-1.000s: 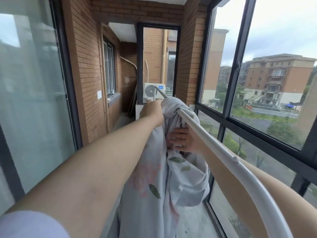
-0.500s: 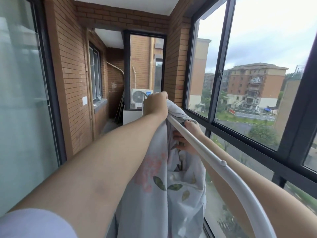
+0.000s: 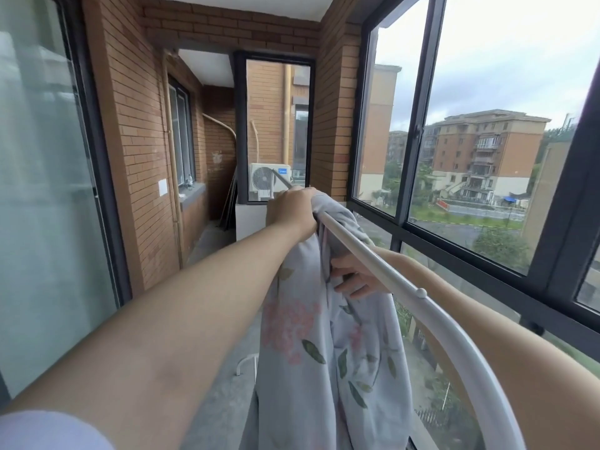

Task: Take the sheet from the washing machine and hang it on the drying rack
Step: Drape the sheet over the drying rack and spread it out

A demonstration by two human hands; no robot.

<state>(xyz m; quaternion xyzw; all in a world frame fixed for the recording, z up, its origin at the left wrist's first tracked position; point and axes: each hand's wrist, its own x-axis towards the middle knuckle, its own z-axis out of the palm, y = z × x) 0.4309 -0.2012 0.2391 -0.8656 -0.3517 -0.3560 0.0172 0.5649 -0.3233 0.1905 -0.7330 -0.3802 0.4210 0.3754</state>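
A pale grey sheet (image 3: pixel 328 368) printed with pink flowers and green leaves hangs bunched over the white rail of the drying rack (image 3: pixel 431 311), which runs from lower right toward the far end of the balcony. My left hand (image 3: pixel 292 211) grips the sheet's top fold at the rail, arm stretched far forward. On the window side, under the rail, my right hand (image 3: pixel 355 277) holds a fold of the sheet with curled fingers. The sheet's lower end drops out of view.
This is a narrow brick balcony. Tall dark-framed windows (image 3: pixel 412 131) line the right side and a frosted glass door (image 3: pixel 42 196) the left. An air-conditioner unit (image 3: pixel 268 180) sits on a white ledge at the far end. A white rack foot (image 3: pixel 245 363) shows near the floor.
The view has tilted and drifted slightly. My left hand stays on the top fold at the rail; my right hand has shifted a little lower on the sheet below the rail.
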